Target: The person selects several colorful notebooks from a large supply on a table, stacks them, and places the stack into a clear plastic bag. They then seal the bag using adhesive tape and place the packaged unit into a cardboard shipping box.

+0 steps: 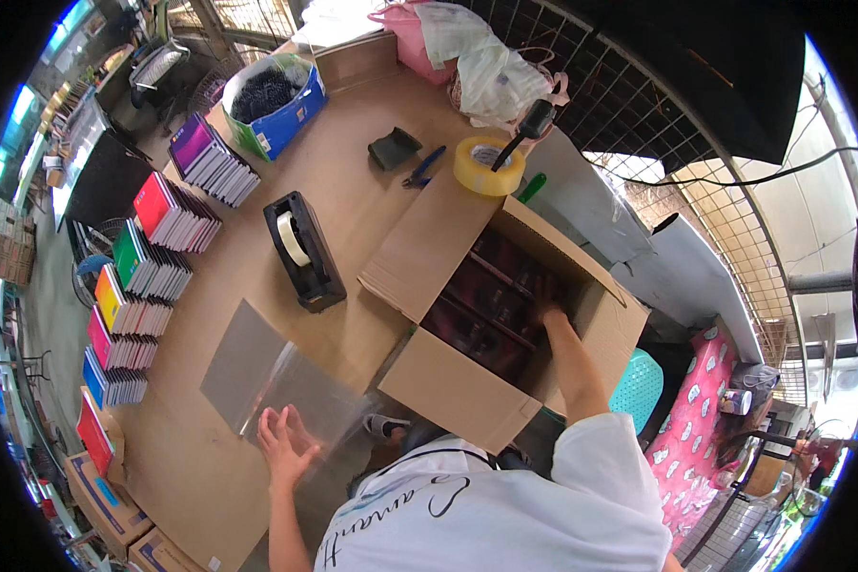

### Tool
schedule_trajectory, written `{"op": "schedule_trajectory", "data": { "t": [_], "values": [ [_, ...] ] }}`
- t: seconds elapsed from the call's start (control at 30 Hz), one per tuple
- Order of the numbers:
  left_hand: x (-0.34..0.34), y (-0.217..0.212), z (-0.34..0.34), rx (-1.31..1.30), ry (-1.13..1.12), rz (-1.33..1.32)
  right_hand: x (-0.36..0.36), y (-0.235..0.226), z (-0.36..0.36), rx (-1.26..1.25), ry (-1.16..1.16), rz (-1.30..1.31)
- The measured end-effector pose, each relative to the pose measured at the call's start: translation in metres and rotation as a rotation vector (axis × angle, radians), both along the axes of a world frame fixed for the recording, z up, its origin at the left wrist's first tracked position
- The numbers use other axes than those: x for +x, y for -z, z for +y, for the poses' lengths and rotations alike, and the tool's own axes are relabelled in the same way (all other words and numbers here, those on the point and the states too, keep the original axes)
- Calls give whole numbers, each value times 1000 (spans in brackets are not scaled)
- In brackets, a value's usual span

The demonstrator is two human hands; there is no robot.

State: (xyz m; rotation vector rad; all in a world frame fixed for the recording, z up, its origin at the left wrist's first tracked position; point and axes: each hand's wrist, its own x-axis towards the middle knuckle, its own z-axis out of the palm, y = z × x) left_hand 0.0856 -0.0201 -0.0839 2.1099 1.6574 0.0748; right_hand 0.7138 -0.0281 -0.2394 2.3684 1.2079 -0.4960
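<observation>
Left fingers [268, 435] spread, slightly curled; right arm [578, 367] outstretched.

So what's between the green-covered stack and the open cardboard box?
The head view shows a black tape dispenser on the table between the green-covered stack and the cardboard box.

Open carton [462, 386] – clear plastic sheeting [255, 360] nearby

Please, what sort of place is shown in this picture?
Probably a small packing workshop: stacks of coloured notebooks line one edge of the table, which also holds a black tape dispenser, beside an open cardboard box.
</observation>
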Motion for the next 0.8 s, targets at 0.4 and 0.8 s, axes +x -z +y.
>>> {"op": "schedule_trajectory", "data": {
  "t": [0.4,0.8],
  "values": [
    [-11,8,-15,93,101,188,-188,-189,93,1189,-159,552],
    [-43,43,-42,98,73,-31,-384,-119,59,285,-1533,502]
  ]
}}
